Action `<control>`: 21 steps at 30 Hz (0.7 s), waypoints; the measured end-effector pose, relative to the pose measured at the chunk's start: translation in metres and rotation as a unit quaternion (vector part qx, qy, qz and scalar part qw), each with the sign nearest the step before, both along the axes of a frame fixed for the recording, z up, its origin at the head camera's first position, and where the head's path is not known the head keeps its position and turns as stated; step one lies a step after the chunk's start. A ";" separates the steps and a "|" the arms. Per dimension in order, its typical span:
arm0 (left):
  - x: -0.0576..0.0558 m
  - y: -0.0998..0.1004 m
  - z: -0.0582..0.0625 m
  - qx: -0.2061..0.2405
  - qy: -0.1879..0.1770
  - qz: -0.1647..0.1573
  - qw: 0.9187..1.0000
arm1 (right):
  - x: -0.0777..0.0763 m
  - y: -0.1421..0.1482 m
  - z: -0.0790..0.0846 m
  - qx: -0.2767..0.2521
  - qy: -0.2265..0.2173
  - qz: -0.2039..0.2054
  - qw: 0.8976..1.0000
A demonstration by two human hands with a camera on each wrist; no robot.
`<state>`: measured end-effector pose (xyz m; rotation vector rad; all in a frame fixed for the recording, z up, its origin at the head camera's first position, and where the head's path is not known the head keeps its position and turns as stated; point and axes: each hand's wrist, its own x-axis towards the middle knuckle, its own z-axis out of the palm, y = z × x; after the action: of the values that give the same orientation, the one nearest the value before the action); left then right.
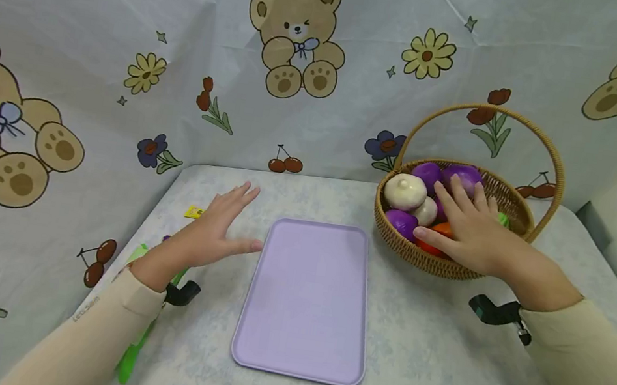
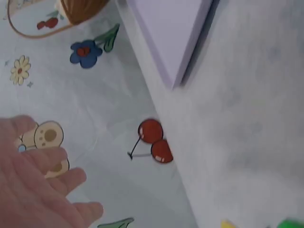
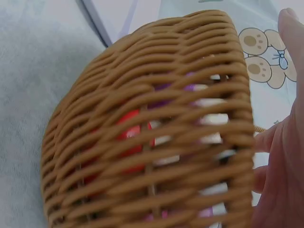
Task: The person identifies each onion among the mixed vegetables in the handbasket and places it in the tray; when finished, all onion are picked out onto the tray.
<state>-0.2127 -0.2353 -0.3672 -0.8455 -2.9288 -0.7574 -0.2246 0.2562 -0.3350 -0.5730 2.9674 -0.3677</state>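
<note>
My right hand (image 1: 471,235) is spread over a wicker basket (image 1: 423,259) on the right of the table, its fingers over the vegetables inside. Among these are a white bulb like a garlic or onion (image 1: 405,192), several purple ones such as the purple vegetable (image 1: 401,222), and a red-orange one (image 1: 430,242) partly under the hand. Whether the fingers touch them I cannot tell. In the right wrist view the basket's woven side (image 3: 156,142) hides most of the contents. The left hand (image 1: 217,226) hovers, fingers extended, left of a lilac tray (image 1: 308,298) that holds nothing.
Behind the left forearm, partly hidden, lie a bright green utensil (image 1: 130,358) and a small yellow item (image 1: 194,212). The basket's tall handle (image 1: 556,155) arches above it. A bear-print cloth (image 1: 340,138) hangs behind the table (image 1: 192,347).
</note>
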 end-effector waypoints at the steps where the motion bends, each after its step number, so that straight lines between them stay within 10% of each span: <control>1: 0.004 0.003 -0.003 0.008 -0.001 0.005 1.000 | -0.001 -0.001 0.000 -0.001 0.001 0.001 1.000; 21: 0.081 0.034 -0.046 0.181 -0.141 0.117 0.966 | -0.020 -0.033 -0.002 -0.037 0.004 0.009 0.999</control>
<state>-0.1315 -0.2011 -0.4136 -0.3808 -2.8939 -1.4300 -0.2447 0.2232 -0.3368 -0.6108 2.9649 -0.4763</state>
